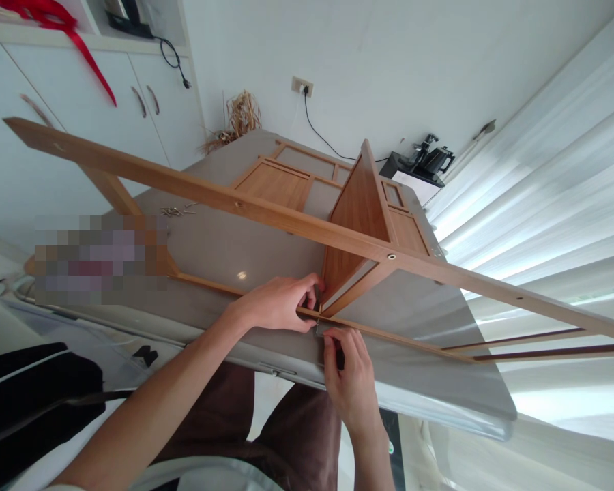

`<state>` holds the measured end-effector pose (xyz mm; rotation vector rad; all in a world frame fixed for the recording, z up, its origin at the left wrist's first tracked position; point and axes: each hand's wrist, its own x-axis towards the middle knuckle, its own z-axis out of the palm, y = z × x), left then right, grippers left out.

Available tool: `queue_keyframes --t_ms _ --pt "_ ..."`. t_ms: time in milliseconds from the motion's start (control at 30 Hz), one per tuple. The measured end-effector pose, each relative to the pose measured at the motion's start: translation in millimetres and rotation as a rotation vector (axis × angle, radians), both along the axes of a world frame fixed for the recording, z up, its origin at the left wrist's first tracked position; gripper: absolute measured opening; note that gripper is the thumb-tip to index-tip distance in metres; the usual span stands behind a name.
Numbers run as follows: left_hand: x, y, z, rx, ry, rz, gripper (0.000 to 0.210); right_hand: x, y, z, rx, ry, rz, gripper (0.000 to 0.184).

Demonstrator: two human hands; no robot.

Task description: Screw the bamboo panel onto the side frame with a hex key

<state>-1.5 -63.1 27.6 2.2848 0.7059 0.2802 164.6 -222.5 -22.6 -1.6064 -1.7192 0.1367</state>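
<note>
A wooden frame (pixel 307 232) lies on its side on the grey table, with a wood panel (pixel 361 198) standing crosswise in it. My left hand (pixel 286 303) is closed around the lower wooden rail (pixel 389 333) by the panel's near corner, thumb below and fingers above. Just right of it, my right hand (pixel 351 361) pinches a thin, bent metal hex key (pixel 318 329), whose tip meets the rail at that joint. Part of the key is hidden by my fingers. A bolt head (pixel 391 257) shows in the upper rail above the panel.
More framed wood panels (pixel 273 184) lie farther back on the table (pixel 225 242). Several loose screws (pixel 177 211) rest at the left. An angled leg piece (pixel 110 187) of the frame rises there. Behind are a black kettle (pixel 436 161) and curtains (pixel 552 225) at the right.
</note>
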Motion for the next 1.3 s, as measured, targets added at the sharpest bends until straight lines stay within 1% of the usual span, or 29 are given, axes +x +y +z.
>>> queue_keyframes --t_ms 267,467,767,900,1167,1300 --pt "0 0 -3.0 0.005 0.01 -0.002 0.043 -6 0 3.0 0.047 -0.076 -0.03 0.014" --pt "1 -1 -0.7 0.01 0.024 0.015 0.042 -10 1 7.2 0.068 -0.121 -0.04 0.014" --pt "2 -1 -1.2 0.019 0.022 0.027 0.035 -11 0 8.4 0.049 -0.115 -0.043 0.014" --pt "3 -2 -0.8 0.032 0.023 0.027 0.037 -11 0 8.2 0.044 -0.099 -0.051 0.014" --pt "3 -5 -2.6 0.067 0.048 0.069 0.038 -10 1 2.5 0.031 -0.066 -0.061 0.014" --pt "4 -5 -4.7 0.081 0.046 0.061 0.037 -10 -1 2.6 0.028 -0.056 -0.062 0.014"
